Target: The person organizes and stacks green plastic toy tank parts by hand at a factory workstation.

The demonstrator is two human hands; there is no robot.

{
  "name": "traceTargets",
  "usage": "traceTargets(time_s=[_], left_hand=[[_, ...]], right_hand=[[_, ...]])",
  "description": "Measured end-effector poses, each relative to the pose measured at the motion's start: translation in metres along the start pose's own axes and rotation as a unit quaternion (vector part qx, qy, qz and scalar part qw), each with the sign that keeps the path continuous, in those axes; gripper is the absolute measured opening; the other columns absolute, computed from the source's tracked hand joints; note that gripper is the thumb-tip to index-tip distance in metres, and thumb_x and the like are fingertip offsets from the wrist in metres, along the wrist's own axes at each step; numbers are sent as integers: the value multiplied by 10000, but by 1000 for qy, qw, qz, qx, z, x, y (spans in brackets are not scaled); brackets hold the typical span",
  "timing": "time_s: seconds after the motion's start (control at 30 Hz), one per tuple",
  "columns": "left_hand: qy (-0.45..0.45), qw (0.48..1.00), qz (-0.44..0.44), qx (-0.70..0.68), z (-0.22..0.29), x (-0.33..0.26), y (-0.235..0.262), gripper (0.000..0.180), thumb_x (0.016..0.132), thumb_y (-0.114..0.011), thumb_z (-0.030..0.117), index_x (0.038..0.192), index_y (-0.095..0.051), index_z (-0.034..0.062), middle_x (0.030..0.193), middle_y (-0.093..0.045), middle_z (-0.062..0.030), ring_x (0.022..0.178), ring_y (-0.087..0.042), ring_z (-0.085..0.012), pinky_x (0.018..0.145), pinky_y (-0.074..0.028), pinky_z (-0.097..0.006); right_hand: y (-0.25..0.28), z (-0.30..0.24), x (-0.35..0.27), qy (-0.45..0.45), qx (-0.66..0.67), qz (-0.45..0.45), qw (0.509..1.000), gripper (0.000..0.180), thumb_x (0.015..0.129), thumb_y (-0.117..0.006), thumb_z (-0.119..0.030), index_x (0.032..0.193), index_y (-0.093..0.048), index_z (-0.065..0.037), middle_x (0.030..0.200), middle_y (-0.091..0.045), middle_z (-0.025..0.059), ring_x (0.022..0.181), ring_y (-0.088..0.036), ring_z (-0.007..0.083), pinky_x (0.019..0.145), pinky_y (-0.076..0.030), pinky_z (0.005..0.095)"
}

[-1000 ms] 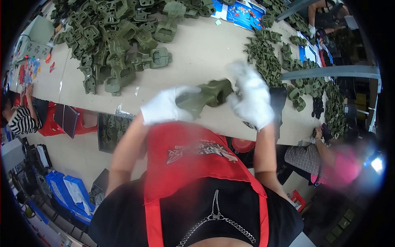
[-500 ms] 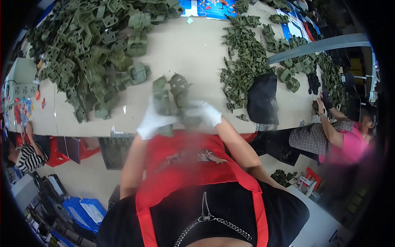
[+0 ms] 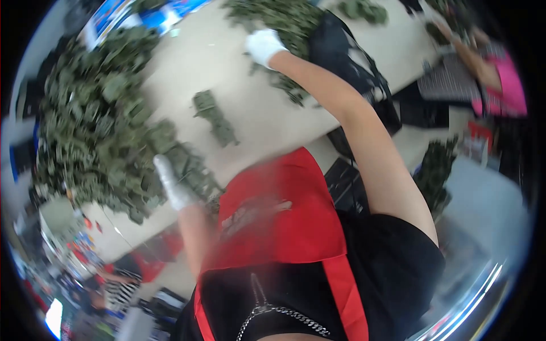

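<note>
Both my hands wear white gloves and are far apart. My left hand (image 3: 175,184) is at the near edge of the large pile of olive-green moulded parts (image 3: 102,113). Its fingers look stretched out, with green parts close beside them; any contact is blurred. Farther off to the right, my right hand (image 3: 266,48) reaches over the edge of a heap of smaller green parts (image 3: 293,28). Its fingers look bent but are smeared, so whether they hold a piece does not show. A long green moulded part (image 3: 215,118) lies by itself on the table between my hands.
A black bag (image 3: 335,54) stands at the right of the table (image 3: 256,116). Blue printed sheets (image 3: 122,17) lie at the far left. A person in pink (image 3: 503,85) is at the far right, another in stripes (image 3: 120,292) at lower left.
My hands have parted, the left to the big pile, the right out to the small-parts heap. A green part formerly between them lies on the table. The view has turned.
</note>
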State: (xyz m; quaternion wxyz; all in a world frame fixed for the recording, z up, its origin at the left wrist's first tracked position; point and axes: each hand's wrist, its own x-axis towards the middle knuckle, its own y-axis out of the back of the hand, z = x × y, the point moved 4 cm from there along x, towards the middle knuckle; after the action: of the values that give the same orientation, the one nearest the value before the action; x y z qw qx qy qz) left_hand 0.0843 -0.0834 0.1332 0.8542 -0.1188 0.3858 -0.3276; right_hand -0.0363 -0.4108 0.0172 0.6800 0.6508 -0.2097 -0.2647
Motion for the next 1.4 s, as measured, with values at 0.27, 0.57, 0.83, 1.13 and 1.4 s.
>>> traceTargets(time_s=[0.27, 0.57, 0.83, 1.13, 1.4], left_hand=[[-43, 952, -109, 283, -3, 32, -19, 553, 854, -602, 170, 1339, -445, -45, 1279, -565, -178, 1119, -591, -284, 1007, -457, -397], [11, 953, -103, 286, -60, -4, -103, 657, 831, -633, 532, 1194, -559, -11, 1028, -655, -147, 876, -661, -285, 781, -554, -405], [-107, 943, -120, 292, -32, -17, -77, 418, 791, -595, 212, 1063, -612, -104, 1014, -651, -237, 889, -660, -325, 840, -545, -455], [-73, 932, -136, 329, -33, -24, -65, 298, 829, -585, 134, 1017, -645, -89, 1003, -655, -189, 912, -640, -278, 876, -516, -403], [-187, 926, -148, 293, -33, -31, -73, 562, 820, -586, 41, 1350, -401, 45, 1196, -569, -109, 1063, -576, -217, 930, -468, -377]], right_hand=[[95, 46, -97, -5, 392, 57, 918, 386, 870, -575, -382, 1192, -627, -176, 1096, -669, 130, 1012, -629, 306, 868, -491, 400], [114, -12, -193, -43, 582, -17, 812, 433, 759, -698, -401, 1014, -708, -51, 885, -719, 101, 815, -681, 242, 761, -523, 360], [156, -42, -184, 23, 562, 9, 827, 313, 735, -637, -268, 952, -727, -61, 878, -711, 138, 841, -679, 279, 786, -521, 368], [157, -61, -185, 7, 492, 19, 870, 235, 714, -592, -156, 870, -647, 11, 713, -663, 200, 682, -672, 358, 645, -541, 423], [166, -79, -185, -9, 501, 107, 859, 164, 751, -626, -203, 821, -633, -55, 807, -674, 151, 729, -674, 328, 602, -537, 416]])
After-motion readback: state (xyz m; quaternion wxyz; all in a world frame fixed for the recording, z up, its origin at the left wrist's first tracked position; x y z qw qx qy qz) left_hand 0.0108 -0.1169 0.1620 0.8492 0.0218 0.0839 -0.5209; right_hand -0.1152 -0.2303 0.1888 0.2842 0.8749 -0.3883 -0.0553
